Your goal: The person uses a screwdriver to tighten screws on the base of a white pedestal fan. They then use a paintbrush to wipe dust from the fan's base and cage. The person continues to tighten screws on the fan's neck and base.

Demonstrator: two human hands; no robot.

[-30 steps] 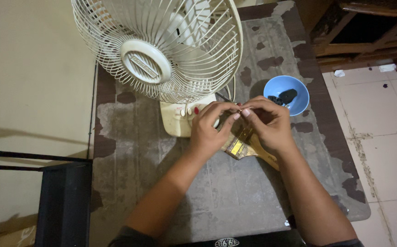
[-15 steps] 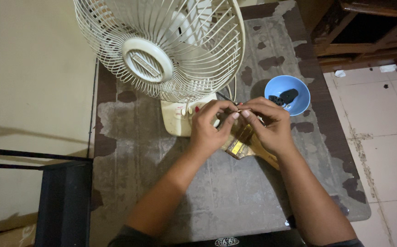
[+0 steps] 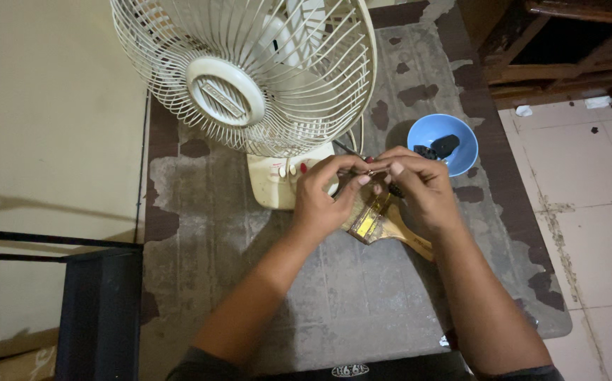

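Observation:
Both my hands meet just in front of the base [image 3: 272, 185] of a cream table fan [image 3: 249, 77]. My left hand [image 3: 323, 204] pinches a small part [image 3: 372, 170] at its fingertips. My right hand [image 3: 424, 192] touches the same spot and is closed around a thin screwdriver [image 3: 347, 149]. The screwdriver's metal shaft sticks out towards the fan, and a dark bit of its handle shows under the fingers. Beneath both hands lies a paintbrush [image 3: 376, 220] with a yellow ferrule and a wooden handle. What the small part is cannot be made out.
A blue bowl [image 3: 461, 134] holding dark small parts stands to the right of my hands on the worn grey table [image 3: 334, 296]. A dark chair or frame [image 3: 98, 310] stands at the left. Wooden furniture [image 3: 567, 49] and a tiled floor lie to the right.
My hands stay together in front of the fan base, with only small finger movements. The view has shifted slightly.

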